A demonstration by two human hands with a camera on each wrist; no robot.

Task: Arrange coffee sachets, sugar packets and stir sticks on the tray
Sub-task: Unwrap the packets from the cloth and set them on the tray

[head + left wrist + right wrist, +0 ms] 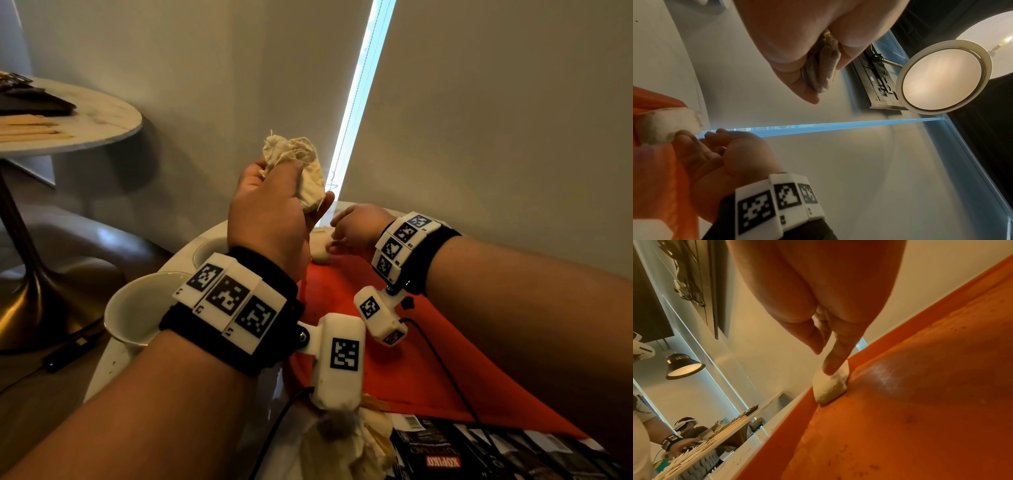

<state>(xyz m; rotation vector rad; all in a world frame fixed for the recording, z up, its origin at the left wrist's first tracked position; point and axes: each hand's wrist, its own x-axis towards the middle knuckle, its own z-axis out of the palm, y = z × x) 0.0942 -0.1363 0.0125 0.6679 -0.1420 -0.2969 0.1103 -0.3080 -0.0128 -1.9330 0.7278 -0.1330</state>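
Left hand: I see my left hand [270, 209] raised above the worktop, its fingers [797, 76] curled round a bunch of cream cloth pouches [301, 164] with loose threads.
Right hand: my right hand [356, 226] is low at the far end of the orange tray [394, 342]; one straight finger [838, 356] presses down on a small white packet [830, 384], while the other fingers lie loosely bent and grasp nothing.
Small white packet: it lies on the tray floor, right against the far rim; whether it holds sugar or coffee I cannot tell.
Orange tray: it sits on the round white worktop [178, 260], between my two forearms.
Black Kopiko sachets: a strip of them [479, 452] lies at the near edge of the tray, the barcode end toward the tray.
Cream pouches near me: a heap [342, 445] lies just left of the Kopiko strip, under my left wrist camera.
White cups: one cup [137, 308] stands left of the tray, partly behind my left wristband; a second [209, 250] stands beyond it.
Other table: a second round table [102, 116] at the far left carries wooden stir sticks [30, 132] and a dark tray [34, 102].
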